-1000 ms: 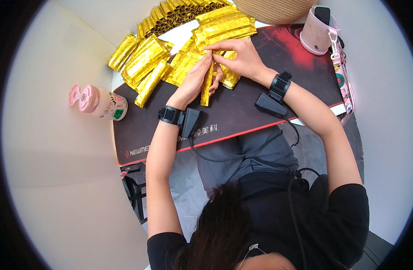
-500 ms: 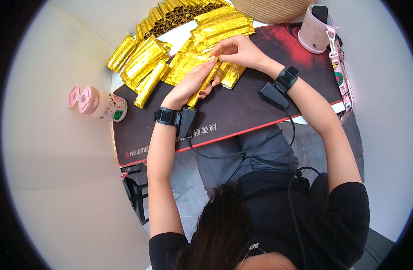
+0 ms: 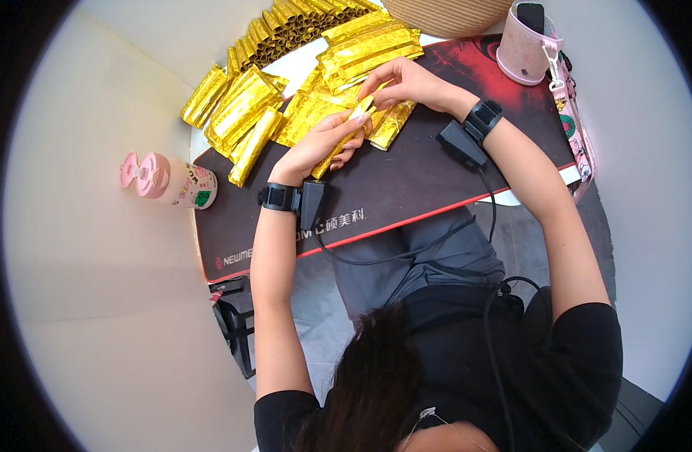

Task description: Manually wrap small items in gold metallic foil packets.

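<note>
My left hand (image 3: 322, 145) is closed around a narrow folded strip of gold foil paper (image 3: 327, 163), which slants away from me over the desk mat. At the strip's far end, my right hand (image 3: 408, 81) has its thumb and fingers bent in a pinch at the paper; the exact contact is partly hidden. Flat gold foil sheets (image 3: 302, 120) lie just beyond my left hand. A layered stack of gold foil paper (image 3: 370, 51) sits beyond my right hand. To the left rest folded gold pieces (image 3: 244, 102), with one narrow folded piece (image 3: 255, 147) nearest me.
Rolled gold foil tubes (image 3: 286, 34) are piled at the back beside a woven round basket (image 3: 448, 16). A pink holder (image 3: 521, 56) with a dark phone stands far right, its patterned strap hanging down. An open-lidded pink bottle (image 3: 176, 181) is left of the black mat (image 3: 451, 188).
The far end of the held strip shows more clearly between my hands, and my right fingers have shifted slightly along it. The whole view has moved a little.
</note>
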The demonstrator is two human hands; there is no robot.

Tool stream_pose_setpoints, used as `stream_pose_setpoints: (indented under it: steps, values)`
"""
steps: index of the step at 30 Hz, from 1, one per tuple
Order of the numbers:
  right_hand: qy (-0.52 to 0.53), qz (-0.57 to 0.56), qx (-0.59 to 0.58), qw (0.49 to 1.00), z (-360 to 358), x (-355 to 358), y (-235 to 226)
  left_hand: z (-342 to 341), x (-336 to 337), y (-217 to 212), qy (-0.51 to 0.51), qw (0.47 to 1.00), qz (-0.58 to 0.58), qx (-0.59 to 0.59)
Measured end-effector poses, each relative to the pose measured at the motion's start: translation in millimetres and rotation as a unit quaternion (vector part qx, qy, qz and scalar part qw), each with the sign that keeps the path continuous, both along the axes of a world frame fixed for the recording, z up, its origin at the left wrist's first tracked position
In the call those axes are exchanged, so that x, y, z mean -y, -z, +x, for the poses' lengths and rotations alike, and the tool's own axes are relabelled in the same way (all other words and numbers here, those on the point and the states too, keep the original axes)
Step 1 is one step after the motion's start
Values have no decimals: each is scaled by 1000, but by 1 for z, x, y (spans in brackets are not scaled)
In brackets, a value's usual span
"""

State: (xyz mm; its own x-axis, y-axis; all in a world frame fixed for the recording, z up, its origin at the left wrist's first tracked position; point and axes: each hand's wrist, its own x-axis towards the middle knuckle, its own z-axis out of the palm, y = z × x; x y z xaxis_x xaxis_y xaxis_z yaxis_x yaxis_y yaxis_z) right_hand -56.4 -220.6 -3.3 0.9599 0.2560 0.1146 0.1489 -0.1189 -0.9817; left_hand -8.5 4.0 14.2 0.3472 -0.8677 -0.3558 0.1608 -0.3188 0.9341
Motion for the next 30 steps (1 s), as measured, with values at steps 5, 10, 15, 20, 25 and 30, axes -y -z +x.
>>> stream_pose_setpoints:
  steps: [5, 10, 15, 20, 25, 30]
  values:
    - [-32, 38, 23, 999, 0, -2, 1, 0, -4, 4, -11, 1000, -15, -16]
    - [-57, 30, 67, 996, -2, -4, 1, 1, -8, 7, -4, 1000, -15, -23]
    - [-83, 22, 81, 993, -3, -3, -5, 6, -8, 4, 26, 999, -30, -32]
    - [-100, 5, 92, 991, 2, 2, -3, 7, -4, 3, 36, 999, -26, -19]
    - [-100, 26, 102, 989, 2, 2, 1, 1, -2, 2, 38, 999, -21, -13]
    - [-23, -7, 82, 996, 6, 4, 9, 6, 0, 13, -23, 985, -62, 159]
